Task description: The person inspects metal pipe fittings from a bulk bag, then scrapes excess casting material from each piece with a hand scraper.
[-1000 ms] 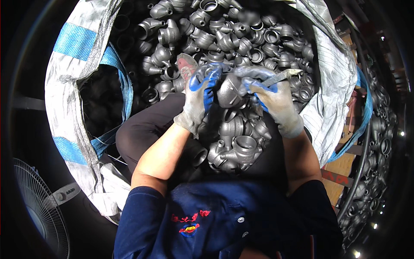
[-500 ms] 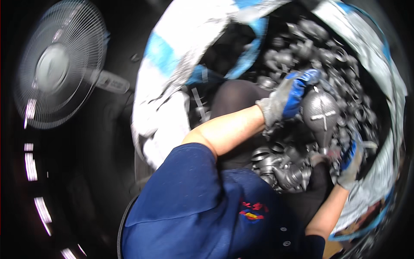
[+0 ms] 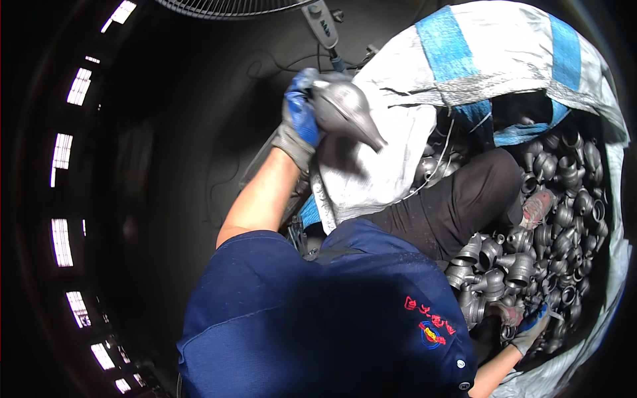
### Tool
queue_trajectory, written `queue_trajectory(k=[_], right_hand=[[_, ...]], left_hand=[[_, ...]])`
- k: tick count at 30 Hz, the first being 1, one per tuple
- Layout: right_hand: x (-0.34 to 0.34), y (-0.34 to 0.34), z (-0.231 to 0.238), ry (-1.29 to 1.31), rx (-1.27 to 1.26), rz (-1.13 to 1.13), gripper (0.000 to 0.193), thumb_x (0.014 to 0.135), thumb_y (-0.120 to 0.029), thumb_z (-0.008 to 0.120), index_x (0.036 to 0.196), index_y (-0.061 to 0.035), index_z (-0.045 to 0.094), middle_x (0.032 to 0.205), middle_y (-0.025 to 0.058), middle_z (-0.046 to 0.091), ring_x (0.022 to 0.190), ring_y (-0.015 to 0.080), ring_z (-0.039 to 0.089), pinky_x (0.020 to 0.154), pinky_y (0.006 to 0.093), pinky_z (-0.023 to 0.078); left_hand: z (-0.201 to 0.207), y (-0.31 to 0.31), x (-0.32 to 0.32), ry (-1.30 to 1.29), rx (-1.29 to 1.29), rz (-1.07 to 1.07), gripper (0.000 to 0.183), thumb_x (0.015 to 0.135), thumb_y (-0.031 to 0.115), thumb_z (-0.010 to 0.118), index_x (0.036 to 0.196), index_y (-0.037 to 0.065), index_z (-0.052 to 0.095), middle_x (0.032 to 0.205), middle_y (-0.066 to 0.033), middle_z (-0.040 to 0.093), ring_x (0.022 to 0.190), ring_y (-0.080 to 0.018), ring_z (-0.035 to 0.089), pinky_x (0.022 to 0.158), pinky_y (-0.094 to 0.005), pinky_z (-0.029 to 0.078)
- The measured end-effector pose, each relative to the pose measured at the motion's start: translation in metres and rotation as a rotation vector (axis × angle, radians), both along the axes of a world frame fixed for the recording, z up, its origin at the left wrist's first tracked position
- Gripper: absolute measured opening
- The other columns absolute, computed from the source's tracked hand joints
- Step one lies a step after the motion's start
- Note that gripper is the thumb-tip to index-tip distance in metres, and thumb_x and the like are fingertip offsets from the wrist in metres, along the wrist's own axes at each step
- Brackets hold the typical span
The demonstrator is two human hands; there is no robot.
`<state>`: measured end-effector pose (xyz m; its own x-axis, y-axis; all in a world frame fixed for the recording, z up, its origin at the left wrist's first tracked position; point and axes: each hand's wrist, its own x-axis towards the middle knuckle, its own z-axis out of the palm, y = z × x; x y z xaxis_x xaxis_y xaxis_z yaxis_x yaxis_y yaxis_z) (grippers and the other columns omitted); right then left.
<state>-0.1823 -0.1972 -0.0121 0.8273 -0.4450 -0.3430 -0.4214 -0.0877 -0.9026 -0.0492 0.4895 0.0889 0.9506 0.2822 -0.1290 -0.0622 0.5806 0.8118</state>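
My left hand point(image 3: 300, 121), in a grey glove with a blue coated palm, is closed on a grey bulb-shaped metal casting point(image 3: 345, 109). The casting is raised over the near-left edge of a white woven bulk bag point(image 3: 381, 162), its narrow neck pointing down to the right. Low on the right, my right hand point(image 3: 533, 328), gloved alike, is beside a heap of grey metal castings point(image 3: 494, 268) inside the bag. Its fingers look curled, and a small pale end sticks out past them; what it belongs to is not clear.
My bent leg point(image 3: 458, 199) in dark trousers and my shoes point(image 3: 537, 207) are among the castings. A standing fan point(image 3: 318, 26) is at the top, with a thin cable point(image 3: 255, 66) on the dark floor. Blue bands point(image 3: 448, 43) cross the bag's folded rim.
My left hand has carried the bulb-shaped casting from above the heap out to the left, over the bag's edge. The view has turned leftward. My right hand stays low beside the heap.
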Motion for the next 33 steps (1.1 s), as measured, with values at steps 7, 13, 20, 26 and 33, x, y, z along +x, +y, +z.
queue_trajectory(k=[7,13,20,26,33], right_hand=[[-0.016,-0.029,-0.025,-0.086,0.245,0.169,0.045,0.099,-0.029,0.040,0.133,-0.0023,0.051,0.129,0.0128,0.055,0.115,0.0246,0.052,0.099,0.0385,0.042],[-0.051,-0.042,-0.056,-0.034,0.437,-0.345,0.034,0.092,-0.024,0.060,0.117,-0.0002,0.060,0.107,0.0120,0.066,0.095,0.0255,0.064,0.085,0.0397,0.054],[-0.051,-0.010,-0.050,-0.175,0.397,-0.319,0.027,0.088,-0.008,0.062,0.114,-0.0003,0.061,0.099,0.0104,0.069,0.080,0.0201,0.068,0.065,0.0296,0.056],[-0.031,-0.011,-0.056,-0.129,-0.049,-0.106,0.028,0.092,-0.019,0.062,0.114,-0.0027,0.066,0.092,0.0040,0.070,0.078,0.0128,0.065,0.066,0.0255,0.050],[-0.002,-0.028,-0.016,0.169,-0.561,0.007,0.026,0.092,-0.022,0.058,0.105,-0.0035,0.071,0.092,0.0101,0.073,0.082,0.0176,0.067,0.076,0.0298,0.051]], left_hand=[[-0.094,0.130,-0.064,0.256,-0.077,0.663,0.054,0.092,0.050,0.041,0.113,0.005,0.064,0.110,-0.0112,0.066,0.106,-0.0294,0.059,0.101,-0.0422,0.040],[-0.221,0.184,-0.124,0.606,-0.175,0.417,0.063,0.091,0.052,0.039,0.137,0.010,0.051,0.138,-0.0129,0.053,0.125,-0.0297,0.049,0.106,-0.0465,0.035],[-0.250,0.226,-0.072,0.888,0.262,0.511,0.057,0.094,0.046,0.041,0.137,0.008,0.050,0.143,-0.0117,0.048,0.127,-0.0304,0.048,0.101,-0.0440,0.041],[-0.082,0.059,0.086,-0.090,0.782,0.296,0.036,0.098,0.023,0.050,0.124,-0.002,0.056,0.124,-0.0133,0.059,0.114,-0.0230,0.057,0.093,-0.0338,0.047],[0.037,-0.249,0.116,-0.911,0.735,-0.271,0.026,0.099,0.006,0.047,0.121,-0.006,0.053,0.125,-0.0225,0.058,0.112,-0.0302,0.060,0.098,-0.0410,0.048]])
